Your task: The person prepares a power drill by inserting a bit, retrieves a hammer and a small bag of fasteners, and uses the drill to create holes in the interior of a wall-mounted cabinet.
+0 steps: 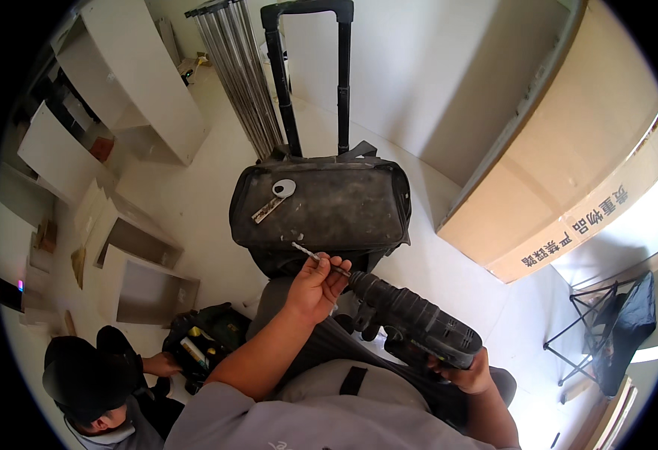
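Pale floor (201, 199) surrounds the seated person; a dark wheeled bag (336, 206) stands directly ahead, and a large cardboard sheet (569, 142) leans at the right.

Power drill (419, 322): held above the lap, long axis diagonal, nose toward the upper left, rear end toward the lower right.

Drill bit (304, 250): located at the nose, roughly in line with the drill's long axis. Its free tip points away from the body, toward the bag's near edge.

Left hand (319, 286): nearer to the nose; thumb and fingers pinch the bit just ahead of it. Full seating of the bit cannot be told.

Right hand (468, 373): at the rear end, fingers curled around the handle; trigger contact is hidden.

Critical relation, as judged: bit and nose must remain coaxial between the two hands.
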A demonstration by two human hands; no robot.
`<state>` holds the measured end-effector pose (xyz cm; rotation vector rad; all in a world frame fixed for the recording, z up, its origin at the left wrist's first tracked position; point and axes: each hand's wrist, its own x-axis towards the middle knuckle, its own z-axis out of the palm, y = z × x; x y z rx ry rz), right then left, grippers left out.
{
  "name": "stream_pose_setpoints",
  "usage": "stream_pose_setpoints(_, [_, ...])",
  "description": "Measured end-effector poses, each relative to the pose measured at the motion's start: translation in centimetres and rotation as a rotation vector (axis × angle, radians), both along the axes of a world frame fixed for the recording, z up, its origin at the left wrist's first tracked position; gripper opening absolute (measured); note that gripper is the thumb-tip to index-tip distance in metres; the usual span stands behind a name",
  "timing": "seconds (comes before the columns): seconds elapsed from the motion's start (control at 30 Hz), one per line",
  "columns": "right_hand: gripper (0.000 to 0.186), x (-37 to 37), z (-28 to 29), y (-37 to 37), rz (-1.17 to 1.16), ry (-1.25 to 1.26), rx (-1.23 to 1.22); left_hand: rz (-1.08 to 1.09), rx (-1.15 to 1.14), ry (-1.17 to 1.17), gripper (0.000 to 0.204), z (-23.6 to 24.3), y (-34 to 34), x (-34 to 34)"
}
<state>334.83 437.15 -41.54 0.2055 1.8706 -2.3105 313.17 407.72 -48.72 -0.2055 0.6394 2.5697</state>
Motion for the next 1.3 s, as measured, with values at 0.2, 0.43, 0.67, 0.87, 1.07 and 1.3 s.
stream_pose_setpoints(0.2, [0.046, -0.5, -1.3, 0.4, 0.005, -0.070, -0.032, -0.066, -0.146, -0.029, 0.006, -2.2, 0.1, 1.1])
stream_pose_setpoints(0.43, [0.051, -0.8, -4.6, 2.3, -0.045, -0.179, 0.128, -0.017, -0.365, -0.191, 0.013, -3.0, 2.8, 2.4])
stream_pose_setpoints(0.67, [0.040, -3.6, -10.4, 7.8, 0.095, -0.055, 0.411, 0.094, -0.291, -0.207, 0.014, -6.9, 4.0, 4.5])
stream_pose_setpoints(0.87, [0.042, -5.6, -10.4, 8.5, 0.252, -0.365, -0.035, 0.289, -0.408, -0.373, 0.017, -7.6, 3.7, 11.1])
stream_pose_setpoints(1.07, [0.046, -6.1, -10.3, 9.4, 0.359, -0.514, -0.083, 0.387, -0.438, -0.464, 0.013, -6.3, 4.6, 14.1])
stream_pose_setpoints(1.3, [0.046, -6.1, -11.8, 9.8, 0.354, -0.434, 0.246, 0.305, -0.466, -0.507, 0.012, -6.9, 4.6, 12.8])
